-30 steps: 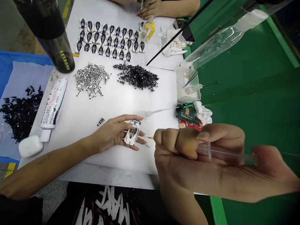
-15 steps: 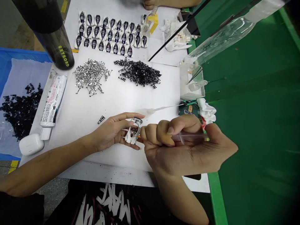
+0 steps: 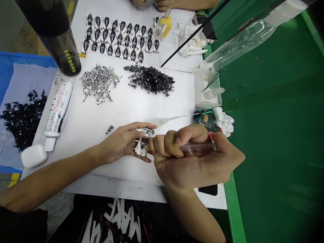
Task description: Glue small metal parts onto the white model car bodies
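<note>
A small white toy car body [image 3: 142,147] with open window gaps is held between the thumb and fingers of my left hand [image 3: 124,141]. My right hand [image 3: 194,158] is wrapped round a clear syringe [image 3: 199,147], its thumb end to the right. The syringe's tip is mostly hidden behind my right fingers, close to the car body's lower right side. Left of my left hand lies a single small black framed part [image 3: 109,129]. Beyond both hands are a pile of shiny silver parts [image 3: 98,82] and a pile of black framed parts [image 3: 152,80].
Rows of car bodies [image 3: 118,38] stand at the back, near another person's hand [image 3: 164,4]. On the left are a dark bottle [image 3: 57,40], a white tube [image 3: 58,109], a white case [image 3: 34,156] and a blue bin [image 3: 27,58]. A clear box [image 3: 208,96] stands right.
My right hand and the syringe have shifted left, closer to the car body. My left hand keeps its hold almost in place. Another person's fingers show more at the top.
</note>
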Tool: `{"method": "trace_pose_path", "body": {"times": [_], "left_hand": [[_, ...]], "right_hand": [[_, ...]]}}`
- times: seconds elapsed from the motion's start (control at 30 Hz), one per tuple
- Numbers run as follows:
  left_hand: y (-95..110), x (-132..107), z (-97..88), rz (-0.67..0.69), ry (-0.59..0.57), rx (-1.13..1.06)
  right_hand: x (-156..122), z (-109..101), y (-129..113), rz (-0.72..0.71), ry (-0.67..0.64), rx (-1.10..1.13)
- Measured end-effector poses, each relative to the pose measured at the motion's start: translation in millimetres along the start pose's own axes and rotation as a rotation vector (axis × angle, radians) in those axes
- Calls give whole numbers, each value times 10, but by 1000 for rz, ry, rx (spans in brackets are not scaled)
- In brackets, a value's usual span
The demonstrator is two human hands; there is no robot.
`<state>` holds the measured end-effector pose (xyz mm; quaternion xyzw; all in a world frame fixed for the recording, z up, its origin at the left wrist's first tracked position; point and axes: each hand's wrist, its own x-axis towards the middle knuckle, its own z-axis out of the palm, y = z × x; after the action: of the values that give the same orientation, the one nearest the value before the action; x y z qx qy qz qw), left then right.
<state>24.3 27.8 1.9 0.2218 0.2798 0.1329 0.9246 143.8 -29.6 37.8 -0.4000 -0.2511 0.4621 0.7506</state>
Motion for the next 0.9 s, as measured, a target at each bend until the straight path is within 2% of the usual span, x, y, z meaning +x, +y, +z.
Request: {"method": "trace_pose_path", "body": {"times": [0.3, 0.9], "left_hand": [[1, 7, -2, -2, -3, -8], [-30, -2, -34, 26, -25, -15]], "right_hand": [[7, -14, -18, 12, 27, -2], [-29, -41, -4, -18, -64, 3]]}}
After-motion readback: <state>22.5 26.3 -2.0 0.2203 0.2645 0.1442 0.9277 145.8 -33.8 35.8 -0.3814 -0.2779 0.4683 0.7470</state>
